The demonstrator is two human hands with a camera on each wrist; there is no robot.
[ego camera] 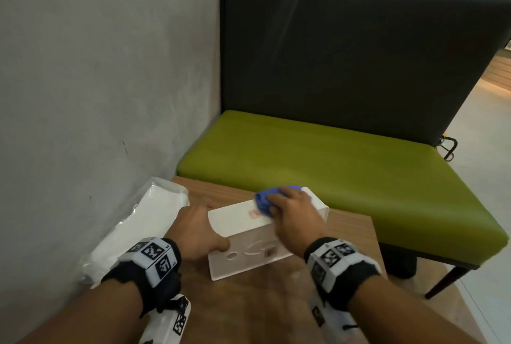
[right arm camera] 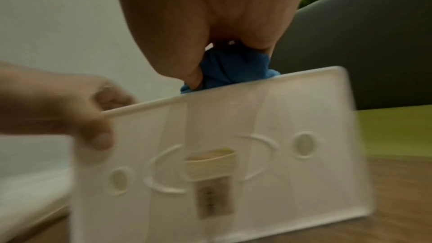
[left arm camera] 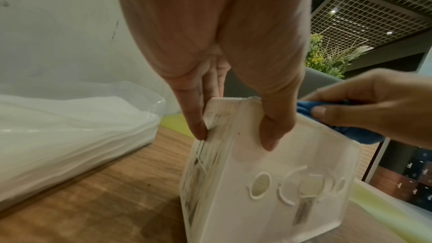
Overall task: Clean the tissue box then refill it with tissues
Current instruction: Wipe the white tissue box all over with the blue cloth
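Observation:
A frosted white plastic tissue box [ego camera: 249,235] [left arm camera: 268,182] [right arm camera: 233,154] stands on the wooden table [ego camera: 262,302]. My left hand [ego camera: 197,229] [left arm camera: 231,127] grips its left end, thumb on the near face and fingers on the end wall. My right hand [ego camera: 293,211] [right arm camera: 210,53] holds a crumpled blue cloth [ego camera: 266,199] [left arm camera: 350,132] [right arm camera: 231,69] and presses it on the box's top. A clear plastic pack of white tissues [ego camera: 132,230] [left arm camera: 70,136] lies on the table to the left, against the wall.
A grey wall [ego camera: 96,80] runs along the left side. Behind the table stands a bench with a green seat [ego camera: 331,166] and a dark grey back [ego camera: 359,53]. The table's right edge drops to a light floor [ego camera: 484,302].

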